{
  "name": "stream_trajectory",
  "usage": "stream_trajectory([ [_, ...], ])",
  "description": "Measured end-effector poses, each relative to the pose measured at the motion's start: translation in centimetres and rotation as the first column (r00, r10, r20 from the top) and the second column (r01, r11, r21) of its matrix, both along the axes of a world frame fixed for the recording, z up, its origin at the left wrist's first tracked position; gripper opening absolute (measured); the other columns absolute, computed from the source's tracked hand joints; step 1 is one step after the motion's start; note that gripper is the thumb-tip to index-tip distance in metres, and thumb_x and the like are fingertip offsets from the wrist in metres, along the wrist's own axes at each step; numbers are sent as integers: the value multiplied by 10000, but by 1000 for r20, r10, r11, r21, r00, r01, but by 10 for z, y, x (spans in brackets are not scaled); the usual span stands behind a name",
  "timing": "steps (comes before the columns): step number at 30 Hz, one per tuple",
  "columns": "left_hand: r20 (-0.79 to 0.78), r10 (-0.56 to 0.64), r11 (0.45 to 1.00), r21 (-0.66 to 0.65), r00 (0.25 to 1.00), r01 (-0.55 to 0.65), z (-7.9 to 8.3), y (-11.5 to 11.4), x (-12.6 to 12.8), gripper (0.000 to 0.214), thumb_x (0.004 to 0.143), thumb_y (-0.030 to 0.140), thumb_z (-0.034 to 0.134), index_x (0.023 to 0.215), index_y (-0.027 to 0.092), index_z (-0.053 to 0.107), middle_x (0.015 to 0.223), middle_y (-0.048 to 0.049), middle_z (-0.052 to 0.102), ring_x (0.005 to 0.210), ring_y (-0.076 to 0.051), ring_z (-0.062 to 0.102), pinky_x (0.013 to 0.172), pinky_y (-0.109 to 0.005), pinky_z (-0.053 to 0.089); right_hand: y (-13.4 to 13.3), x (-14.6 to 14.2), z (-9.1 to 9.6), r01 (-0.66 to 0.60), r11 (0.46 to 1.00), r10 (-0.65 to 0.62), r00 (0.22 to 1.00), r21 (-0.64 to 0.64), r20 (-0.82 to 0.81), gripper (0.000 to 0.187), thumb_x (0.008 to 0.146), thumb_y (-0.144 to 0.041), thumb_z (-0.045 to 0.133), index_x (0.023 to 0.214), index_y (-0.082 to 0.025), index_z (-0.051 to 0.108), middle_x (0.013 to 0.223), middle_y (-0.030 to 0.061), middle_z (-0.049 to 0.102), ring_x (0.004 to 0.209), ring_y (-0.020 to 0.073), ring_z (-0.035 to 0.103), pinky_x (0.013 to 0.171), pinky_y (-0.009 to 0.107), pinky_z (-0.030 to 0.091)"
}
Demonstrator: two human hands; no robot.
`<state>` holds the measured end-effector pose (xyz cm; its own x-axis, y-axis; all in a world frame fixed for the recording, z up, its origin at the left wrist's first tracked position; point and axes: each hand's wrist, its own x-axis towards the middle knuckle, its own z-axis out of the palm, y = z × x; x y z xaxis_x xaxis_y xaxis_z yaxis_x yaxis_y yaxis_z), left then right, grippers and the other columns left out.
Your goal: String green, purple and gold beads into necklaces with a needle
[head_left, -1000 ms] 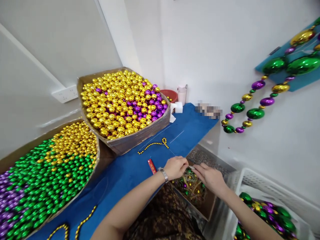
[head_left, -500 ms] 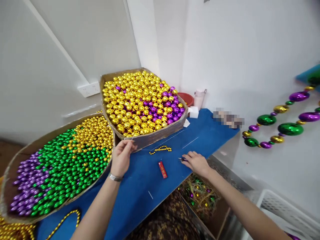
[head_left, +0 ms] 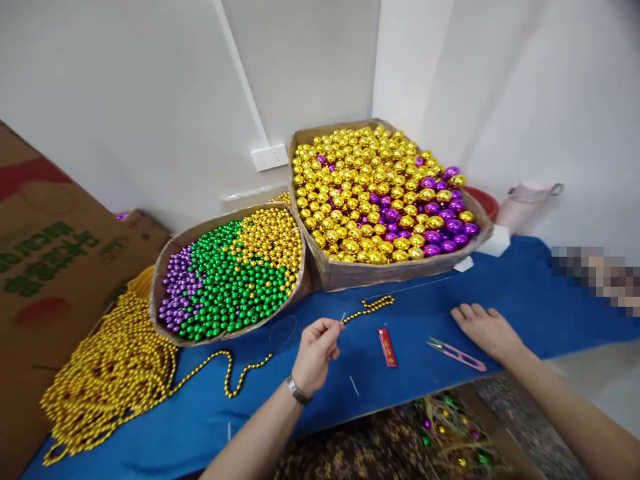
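Left hand (head_left: 315,355) pinching gold strand (head_left: 370,309), snips (head_left: 459,352) (pink)

Plain, pale walls meet in a corner behind a table (head_left: 530,280) covered with blue cloth. The left wall (head_left: 165,87) is light grey; a narrow white strip (head_left: 243,73) slants down it to a white power socket (head_left: 269,158). The right wall (head_left: 565,113) is whiter, crossed by a soft diagonal shadow (head_left: 493,113). Light falls evenly across the room. Beyond the table's near edge, at lower right, a patch of speckled grey floor (head_left: 520,403) shows.
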<state>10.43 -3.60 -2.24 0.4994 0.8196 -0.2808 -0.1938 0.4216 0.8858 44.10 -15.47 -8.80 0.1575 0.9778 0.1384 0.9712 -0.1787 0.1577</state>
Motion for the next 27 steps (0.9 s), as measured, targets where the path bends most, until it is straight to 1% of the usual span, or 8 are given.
stream_trajectory([
  [3, -44, 27, 999, 21, 999, -26, -3, -5, -3, 283, 693, 400, 716, 745, 130, 650, 542, 60, 416, 433, -20, 258, 413, -176, 248, 4, -27, 10, 13, 999, -11, 999, 39, -48, 279, 813, -38, 367, 854, -179, 604, 768, 109, 640, 712, 240, 584, 590, 330, 402],
  [5, -60, 43, 999, 25, 997, -42, -5, -7, -3, 299, 676, 410, 726, 747, 127, 660, 564, 47, 459, 429, -17, 262, 399, -177, 226, 6, -61, 21, 1, 997, 7, 994, 75, -109, 247, 879, -146, 367, 971, -191, 592, 834, 98, 660, 760, 227, 606, 618, 321, 442],
  [7, -63, 58, 998, 18, 996, -57, -7, -10, -3, 311, 660, 417, 736, 750, 127, 669, 573, 38, 491, 421, -15, 258, 389, -177, 210, 6, -104, 35, -57, 990, 82, 976, 125, -203, 251, 931, -251, 338, 1033, -242, 567, 970, 60, 661, 869, 180, 614, 727, 285, 470],
  [9, -63, 72, 997, 10, 995, -71, -9, -12, -2, 319, 650, 422, 740, 750, 126, 677, 578, 31, 518, 410, -10, 255, 383, -178, 202, 5, -146, 50, -118, 957, 242, 826, 264, -509, 242, 940, -296, 344, 1021, -257, 569, 915, 50, 665, 825, 171, 625, 739, 284, 483],
  [10, -64, 78, 997, 10, 995, -78, -10, -14, -2, 321, 647, 423, 742, 750, 125, 680, 585, 26, 533, 404, -7, 257, 382, -179, 200, 5, -163, 57, -118, 944, 286, 757, 307, -588, 232, 941, -306, 352, 1008, -261, 570, 883, 45, 665, 796, 167, 629, 727, 281, 487],
  [12, -70, 88, 996, 15, 994, -87, -11, -17, -3, 324, 643, 422, 745, 750, 122, 685, 591, 18, 550, 396, -4, 264, 379, -179, 197, 4, -187, 67, -99, 925, 334, 671, 367, -662, 215, 940, -302, 370, 987, -254, 574, 851, 42, 665, 770, 163, 633, 718, 277, 490],
  [16, -58, 91, 996, 18, 994, -91, -10, -21, -4, 311, 659, 415, 738, 757, 125, 687, 536, 41, 498, 389, -4, 250, 376, -174, 185, 6, -203, 70, -76, 919, 344, 639, 388, -689, 202, 937, -285, 385, 964, -246, 582, 819, 40, 662, 735, 165, 630, 702, 288, 485],
  [27, -48, 105, 994, 21, 993, -104, -11, -23, -6, 306, 668, 414, 733, 748, 123, 681, 524, 49, 468, 394, -9, 252, 377, -173, 193, 6, -210, 66, -65, 905, 354, 665, 421, -657, 188, 934, -263, 404, 948, -238, 590, 812, 43, 664, 731, 163, 634, 693, 279, 490],
])
